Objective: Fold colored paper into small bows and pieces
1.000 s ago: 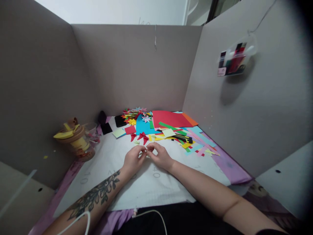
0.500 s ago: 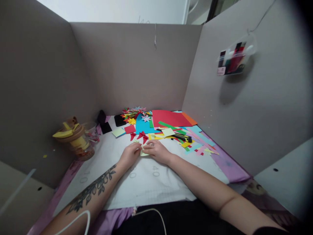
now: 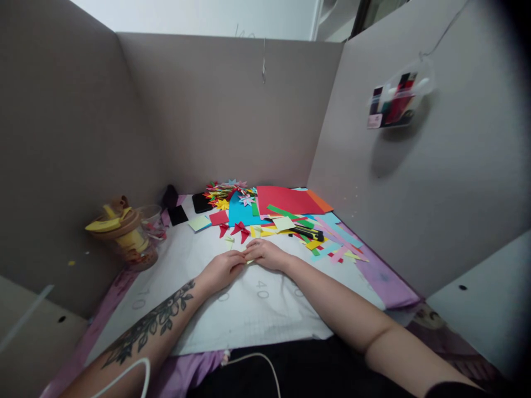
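Note:
My left hand and my right hand meet over the white sheet, fingertips together. Between them is a small piece of pale yellow paper, pinched by both; most of it is hidden under the fingers. Just beyond my hands lie red folded paper pieces and a small pale yellow folded piece. A pale yellow paper square rests farther back, near a black and yellow utility knife.
Folded paper stars are heaped at the back, beside red paper sheets. Paper strips spread to the right. At left stand a cup-shaped container and a clear plastic cup. Grey panels enclose the table.
My hands have come closer together, the left shifting slightly right and lower. The pale yellow paper between them is now more covered by fingers.

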{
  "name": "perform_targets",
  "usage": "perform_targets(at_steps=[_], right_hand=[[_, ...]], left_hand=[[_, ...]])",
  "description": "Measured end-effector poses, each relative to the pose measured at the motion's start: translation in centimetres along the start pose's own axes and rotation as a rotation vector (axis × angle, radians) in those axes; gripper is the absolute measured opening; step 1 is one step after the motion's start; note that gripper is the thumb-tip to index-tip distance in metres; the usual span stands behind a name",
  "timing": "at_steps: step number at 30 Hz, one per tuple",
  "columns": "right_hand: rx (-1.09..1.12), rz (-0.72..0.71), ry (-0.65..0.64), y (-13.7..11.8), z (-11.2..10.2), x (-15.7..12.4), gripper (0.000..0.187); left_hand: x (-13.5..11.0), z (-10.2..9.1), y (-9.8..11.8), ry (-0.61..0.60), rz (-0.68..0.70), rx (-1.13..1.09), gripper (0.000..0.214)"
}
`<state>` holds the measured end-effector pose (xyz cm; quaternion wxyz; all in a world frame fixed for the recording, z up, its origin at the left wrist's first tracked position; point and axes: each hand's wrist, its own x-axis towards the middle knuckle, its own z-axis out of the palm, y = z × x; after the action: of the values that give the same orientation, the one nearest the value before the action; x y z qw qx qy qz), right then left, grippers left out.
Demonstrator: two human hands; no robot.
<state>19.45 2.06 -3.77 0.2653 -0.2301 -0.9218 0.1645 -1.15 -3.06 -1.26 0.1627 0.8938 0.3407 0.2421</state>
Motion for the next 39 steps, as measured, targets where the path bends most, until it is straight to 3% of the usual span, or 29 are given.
perform_targets(at_steps=[9,15,25,39], right_hand=[[-0.065,-0.077,0.118,-0.8,0.0,0.0,0.016],[-0.105,-0.057,0.085,-0.6,0.3,0.0,0.013],[0.150,-0.018,0.050,0.7,-0.1,-0.8,0.013],[0.268,-0.006,0.046,0.7,0.1,-1.0,0.011]], left_hand=[[0.1,-0.1,-0.3,-0.033,-0.064,0.042,0.024],[0.0,-0.1,-0.2,-0.042,-0.066,0.078,0.025],[-1.3,-0.6,1.6,-0.138,0.041,0.185,0.029],[-2.3,-0.3,2.5,-0.103,0.017,0.233,0.029]])
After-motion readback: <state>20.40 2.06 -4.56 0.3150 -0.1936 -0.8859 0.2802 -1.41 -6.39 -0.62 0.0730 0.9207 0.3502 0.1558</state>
